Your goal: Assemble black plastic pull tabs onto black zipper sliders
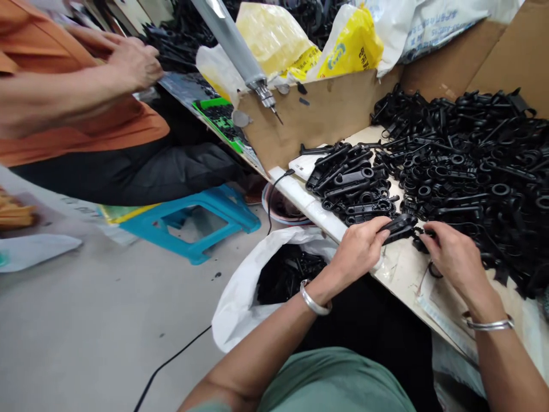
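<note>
My left hand (pixel 358 252) is closed around a long black plastic part (pixel 398 226) at the near edge of the workbench (pixel 401 269). My right hand (pixel 450 257) reaches into the edge of a big heap of black plastic parts (pixel 476 166), its fingers curled on a small black piece that I cannot make out. A neat stack of the same black parts (pixel 351 183) lies just beyond my left hand. Both wrists wear silver bangles.
A hanging electric screwdriver (pixel 240 48) points down over a cardboard wall (pixel 326 109). A white bag of black parts (pixel 278 274) sits on the floor beside a blue stool (pixel 193 220). A person in an orange shirt (pixel 64 86) works at the left. Yellow bags (pixel 300 40) lie behind.
</note>
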Tool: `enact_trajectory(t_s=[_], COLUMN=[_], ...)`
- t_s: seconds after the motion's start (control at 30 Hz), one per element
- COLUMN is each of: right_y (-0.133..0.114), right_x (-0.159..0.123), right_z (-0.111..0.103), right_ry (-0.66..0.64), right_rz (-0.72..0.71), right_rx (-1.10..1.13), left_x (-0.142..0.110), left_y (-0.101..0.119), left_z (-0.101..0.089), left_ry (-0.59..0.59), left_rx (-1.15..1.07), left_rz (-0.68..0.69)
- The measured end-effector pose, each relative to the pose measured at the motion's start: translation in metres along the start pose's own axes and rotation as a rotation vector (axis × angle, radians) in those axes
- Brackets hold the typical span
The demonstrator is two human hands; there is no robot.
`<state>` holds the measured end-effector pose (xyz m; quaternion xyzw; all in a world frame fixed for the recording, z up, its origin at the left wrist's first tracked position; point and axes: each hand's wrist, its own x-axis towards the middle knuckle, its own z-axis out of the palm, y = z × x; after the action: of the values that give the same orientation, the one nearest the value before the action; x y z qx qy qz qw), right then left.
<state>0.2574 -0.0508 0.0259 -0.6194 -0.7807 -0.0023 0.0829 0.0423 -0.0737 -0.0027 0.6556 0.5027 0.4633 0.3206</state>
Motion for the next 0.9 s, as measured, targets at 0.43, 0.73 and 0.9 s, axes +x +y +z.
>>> enact_trajectory(t_s=[0.43, 0.73, 0.9], right_y=[-0.025, -0.012, -0.011], right_x=[0.034, 0.022, 0.007], right_z=[-0.001, 0.009, 0.005], right_ry=[-0.311, -0.099, 0.021], right_rz=[0.078, 0.031, 0.031], right_rx=[-0.275, -0.334, -0.309], left_x=[0.050, 0.044, 0.021], left_y=[-0.009, -0.007, 0.006], left_z=[-0.004, -0.006, 0.003], left_ry=[-0.158, -0.141, -0.125], left_rx=[-0.284, -0.350, -0.524], left_rz=[-0.213, -0.218, -0.246])
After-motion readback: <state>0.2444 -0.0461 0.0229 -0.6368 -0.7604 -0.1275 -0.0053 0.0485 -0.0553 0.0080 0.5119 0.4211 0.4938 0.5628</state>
